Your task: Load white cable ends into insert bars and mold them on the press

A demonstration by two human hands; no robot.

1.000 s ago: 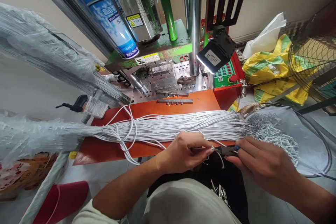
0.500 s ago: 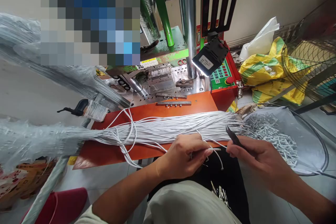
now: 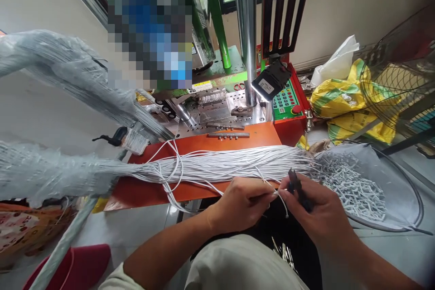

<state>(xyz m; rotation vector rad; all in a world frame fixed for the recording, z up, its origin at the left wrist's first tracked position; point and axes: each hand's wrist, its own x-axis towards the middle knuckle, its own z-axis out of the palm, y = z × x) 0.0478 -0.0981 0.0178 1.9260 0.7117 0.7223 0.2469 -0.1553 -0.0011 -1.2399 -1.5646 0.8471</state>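
My left hand (image 3: 243, 204) is closed in a pinch on a thin white cable (image 3: 284, 205), whose loose end curves down past the fingertips. My right hand (image 3: 316, 208) is wrapped round a small dark hand tool (image 3: 299, 190) with a forked tip pointing up and away. Its thumb and forefinger meet the white cable right beside my left fingertips. Just beyond both hands, a thick bundle of white cables (image 3: 231, 163) lies across an orange board (image 3: 200, 142). Several small metal pieces (image 3: 283, 251) rest on dark cloth at my lap.
To the right, a lined basket (image 3: 403, 199) holds many short white pieces (image 3: 360, 186). Behind the board stands a green press (image 3: 224, 50) with a metal bed, a lamp (image 3: 271, 82) and a red control box (image 3: 295, 120). Plastic-wrapped cable bundles (image 3: 50, 167) hang at left; yellow bags (image 3: 340, 90) lie back right.
My right hand has moved left to meet my left fingertips at the cable, and the dark tool has turned more upright. The view has shifted slightly.
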